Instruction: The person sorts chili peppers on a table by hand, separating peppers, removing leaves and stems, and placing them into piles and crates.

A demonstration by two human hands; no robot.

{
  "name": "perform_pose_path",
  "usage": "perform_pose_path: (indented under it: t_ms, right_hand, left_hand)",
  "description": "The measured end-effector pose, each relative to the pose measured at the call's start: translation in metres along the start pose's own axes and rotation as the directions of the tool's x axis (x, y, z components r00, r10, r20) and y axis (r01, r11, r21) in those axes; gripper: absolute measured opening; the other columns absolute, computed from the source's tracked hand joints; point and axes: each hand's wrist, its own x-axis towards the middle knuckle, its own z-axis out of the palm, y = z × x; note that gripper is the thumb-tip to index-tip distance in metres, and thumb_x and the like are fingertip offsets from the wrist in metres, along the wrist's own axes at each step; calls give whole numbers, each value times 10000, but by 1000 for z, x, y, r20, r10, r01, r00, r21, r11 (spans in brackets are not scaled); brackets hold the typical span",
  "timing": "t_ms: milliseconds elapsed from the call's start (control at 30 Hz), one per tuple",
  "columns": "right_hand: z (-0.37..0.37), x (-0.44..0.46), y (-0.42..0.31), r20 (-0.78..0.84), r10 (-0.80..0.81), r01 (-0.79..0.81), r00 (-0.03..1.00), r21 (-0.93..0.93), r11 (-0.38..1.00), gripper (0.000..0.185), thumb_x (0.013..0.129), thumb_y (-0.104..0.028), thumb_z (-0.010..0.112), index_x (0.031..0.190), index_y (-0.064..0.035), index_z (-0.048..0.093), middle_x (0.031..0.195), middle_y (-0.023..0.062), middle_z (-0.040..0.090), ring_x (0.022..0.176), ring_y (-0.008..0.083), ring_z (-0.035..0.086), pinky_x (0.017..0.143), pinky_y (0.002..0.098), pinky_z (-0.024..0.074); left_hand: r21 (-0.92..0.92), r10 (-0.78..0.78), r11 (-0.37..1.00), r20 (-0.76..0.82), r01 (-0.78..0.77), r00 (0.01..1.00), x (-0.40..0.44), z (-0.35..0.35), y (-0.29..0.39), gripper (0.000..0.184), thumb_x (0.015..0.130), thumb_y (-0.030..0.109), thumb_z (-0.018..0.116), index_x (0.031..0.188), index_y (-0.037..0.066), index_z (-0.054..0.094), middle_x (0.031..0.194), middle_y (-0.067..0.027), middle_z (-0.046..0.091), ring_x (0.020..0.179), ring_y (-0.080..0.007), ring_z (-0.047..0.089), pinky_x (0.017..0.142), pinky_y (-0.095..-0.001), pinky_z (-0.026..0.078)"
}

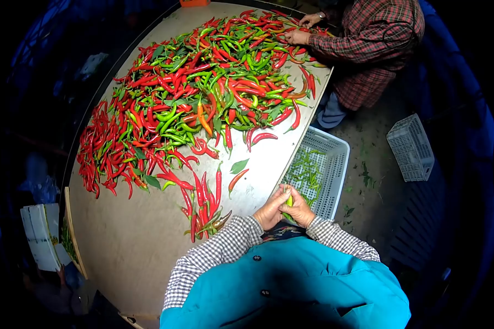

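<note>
My right hand [301, 210] is closed around a green chili pepper [289, 200] in front of my body, just past the table's edge. My left hand [271, 211] meets it there, its fingers pinched at the upper end of the same pepper; the fingertips partly hide one another. Directly beyond both hands, a pale plastic crate [342, 159] stands below the table with green chili peppers [307, 170] inside. To the left of my hands lies a small group of red chili peppers [204, 204] on the table. A single red-orange pepper [237, 181] and a leaf [239, 166] are near it.
A large heap of mixed red and green chili peppers [203, 82] covers the far part of the table [132, 236]. Another person's hands [298, 37] work at its far right. A grey crate [410, 148] sits on the floor, right; white boxes [41, 230] stand left.
</note>
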Motion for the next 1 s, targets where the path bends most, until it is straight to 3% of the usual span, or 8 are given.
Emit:
perform_pose_path:
  t_ms: [67,167,433,500,567,600,800,1000]
  right_hand:
    - [3,0,11,-68,-83,80,994,-40,996,538,820,-142,613,1270,-57,332,1166,76,466,1046,157,479,832,296,452]
    - [4,0,8,-156,123,-40,980,451,891,380,850,-90,553,1190,-36,391,1030,56,536,906,129,542,798,247,452]
    - [-33,9,-14,-400,254,-146,881,279,949,389,818,-30,529,1167,-76,364,845,88,529,586,152,553,388,252,437]
    - [-77,5,14,-379,481,-355,791,357,864,392,806,-40,538,1159,-100,378,798,78,534,565,155,538,375,269,411]
    - [-94,-9,34,-339,601,-457,724,416,786,393,800,-40,542,1154,-106,384,784,77,536,557,159,533,373,279,403]
    - [-93,-19,43,-329,661,-578,675,321,750,392,796,-41,550,1147,-111,391,773,76,536,552,162,529,382,285,403]
    - [-77,-9,65,-389,679,-657,623,211,723,675,781,-40,578,1348,-158,230,724,90,547,494,166,520,371,289,403]
    - [-95,31,31,-408,506,-644,760,-364,673,760,762,23,521,1382,-188,135,670,121,583,407,144,513,322,275,410]
  left_hand:
    - [-11,-64,998,79,65,995,-2,-7,7,470,890,456,409,1219,121,385,1142,-76,476,1046,-192,496,870,-361,423]
    - [-16,-115,993,150,119,982,-9,-9,20,506,886,467,408,1247,114,372,1195,-98,455,1077,-205,480,897,-376,405]
    - [411,268,899,-245,-150,932,-9,-58,26,219,830,135,577,1015,27,530,844,-61,601,679,-102,571,589,-211,483]
    - [783,623,572,-220,-245,751,0,-117,9,274,748,93,633,996,29,536,746,-1,539,643,-69,496,595,-213,459]
    - [956,713,292,-216,-2,667,-22,-118,26,348,736,77,618,1058,25,497,917,-111,532,779,-199,545,713,-297,468]
    - [992,788,74,-119,99,604,-29,-117,30,390,738,77,612,1098,27,472,988,-153,512,843,-260,552,760,-334,463]
    - [919,677,9,-296,394,674,-18,-107,40,528,750,110,609,1214,42,365,1099,-199,427,971,-353,516,805,-412,440]
    - [886,664,-130,-256,445,703,-4,-131,36,167,809,141,491,935,44,442,900,-201,551,767,-379,582,666,-472,468]
